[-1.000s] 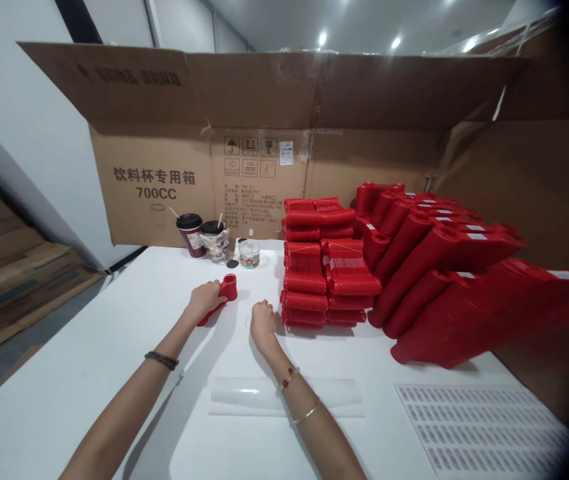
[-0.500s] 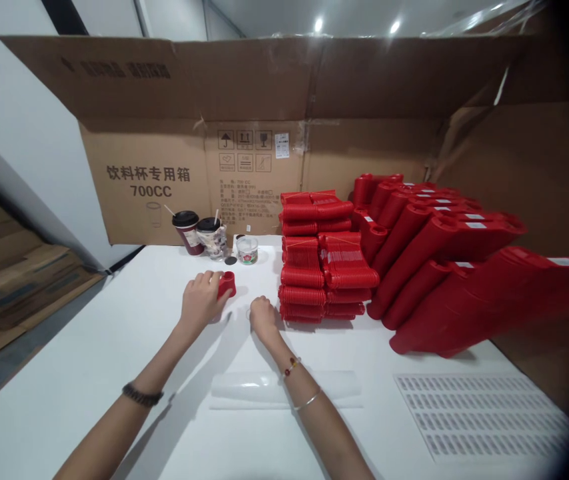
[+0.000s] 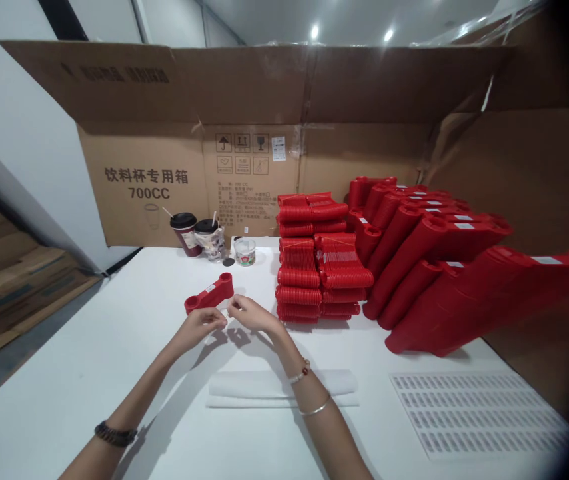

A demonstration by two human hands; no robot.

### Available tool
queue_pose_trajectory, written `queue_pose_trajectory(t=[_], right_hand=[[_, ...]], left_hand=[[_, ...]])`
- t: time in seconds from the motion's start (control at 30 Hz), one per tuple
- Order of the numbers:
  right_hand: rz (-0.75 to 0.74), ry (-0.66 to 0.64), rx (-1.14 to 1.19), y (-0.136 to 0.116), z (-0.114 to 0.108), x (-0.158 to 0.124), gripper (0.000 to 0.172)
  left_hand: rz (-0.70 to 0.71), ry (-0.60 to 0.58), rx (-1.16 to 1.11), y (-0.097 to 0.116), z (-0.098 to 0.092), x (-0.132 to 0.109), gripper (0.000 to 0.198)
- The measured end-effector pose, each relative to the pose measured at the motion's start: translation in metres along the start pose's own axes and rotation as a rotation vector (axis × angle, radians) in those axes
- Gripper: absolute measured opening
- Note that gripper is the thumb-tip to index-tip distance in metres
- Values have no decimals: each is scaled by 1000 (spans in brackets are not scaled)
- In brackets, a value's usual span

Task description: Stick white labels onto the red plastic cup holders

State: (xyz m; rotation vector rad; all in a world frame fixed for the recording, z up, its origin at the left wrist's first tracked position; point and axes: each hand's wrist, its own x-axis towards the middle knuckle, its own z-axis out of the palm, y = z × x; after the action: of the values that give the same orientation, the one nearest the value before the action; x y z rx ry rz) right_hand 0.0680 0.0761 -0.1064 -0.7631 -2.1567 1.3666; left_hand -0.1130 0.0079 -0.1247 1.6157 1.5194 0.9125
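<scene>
My left hand [image 3: 203, 324] is closed in a pinch, fingertips close to those of my right hand [image 3: 250, 312], which also pinches. Between them shows a thin pale band [image 3: 225, 313], too small to make out well. Just behind my hands a red piece with two round, hollow ends and a white label [image 3: 209, 291] lies on the white table [image 3: 89, 373]; neither hand grips it. To the right of my right hand stands a stack of ribbed red bundles [image 3: 299, 277].
Long red rolled pieces with white labels [image 3: 409, 247] lean in a pile at the right. A sticker sheet [image 3: 479, 413] and a clear-white plastic strip [image 3: 249, 387] lie in front. Lidded cups [image 3: 184, 233] and a small tub [image 3: 244, 253] stand by the cardboard box [image 3: 144, 147].
My left hand has let go of the red piece, which now lies on the table, and has come nearer to me. My right hand has moved left to meet it.
</scene>
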Motion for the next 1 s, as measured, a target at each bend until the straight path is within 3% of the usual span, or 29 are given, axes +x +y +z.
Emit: queue_pose_trajectory(t=[0.27,0.4,0.57,0.67,0.8,0.9,1.0], right_hand=[[-34,-15,239,2,-4,-3,14],[-69,-24,430,-1,7,5,26],[-39,7,497,-5,16,9,35],[12,-75,417,-2,20,3,33],[39,-158,214,-4,22,-3,23],[36,-81,-5,-16,14,4,23],[51,49,-229,-29,-2,25,42]], left_hand=[[-60,77,-316,6,-3,-1,32],[-78,152,-419,7,7,-1,37],[-23,349,-467,10,-5,4,45],[26,415,-389,15,-26,3,41],[54,262,-160,27,-49,-7,31],[78,112,53,36,-59,-9,27],[50,136,283,40,-61,8,36]])
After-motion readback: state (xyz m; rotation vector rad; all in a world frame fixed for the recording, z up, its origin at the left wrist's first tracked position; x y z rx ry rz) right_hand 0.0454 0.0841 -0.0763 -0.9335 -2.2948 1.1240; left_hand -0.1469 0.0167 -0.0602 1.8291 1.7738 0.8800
